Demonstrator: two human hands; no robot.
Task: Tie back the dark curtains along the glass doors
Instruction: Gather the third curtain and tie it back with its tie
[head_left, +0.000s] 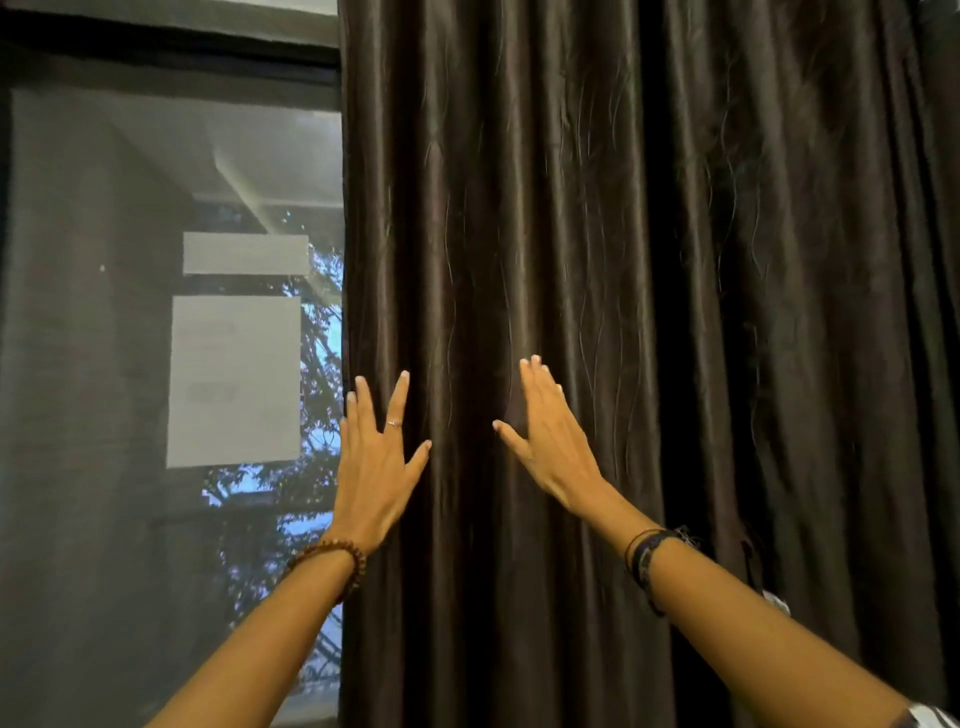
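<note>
Faced a dark curtain (597, 260) hanging in long vertical folds across the middle and right of the view, its left edge falling straight down just right of the glass door (104, 364). Hung loose and untied, shiny, with thin wavy lines running down the cloth. Reached up with both arms from the near bottom corners. Laid the left hand (376, 467) flat against the curtain's left edge, back of the hand toward the camera, fingers spread wide apart, thumb out to the right, gripping nothing. Wore a thin ring (394, 423) on one finger and a brown bead bracelet (340, 558) at that wrist. Set the right hand (553, 441) a little farther right and slightly higher, over a fold nearer the middle of the cloth, fingers straight and close together, thumb stuck out to the left, clamped on nothing; could not tell whether the palm pressed the cloth or merely hovered near it. Kept the two hands apart, with a dark fold between them. Wore dark bands (647, 558) on the right wrist. Showed, through the glass on the left, two pale paper sheets (234, 379), one small above one larger, with tree branches (322, 364) and blue sky beyond.
</note>
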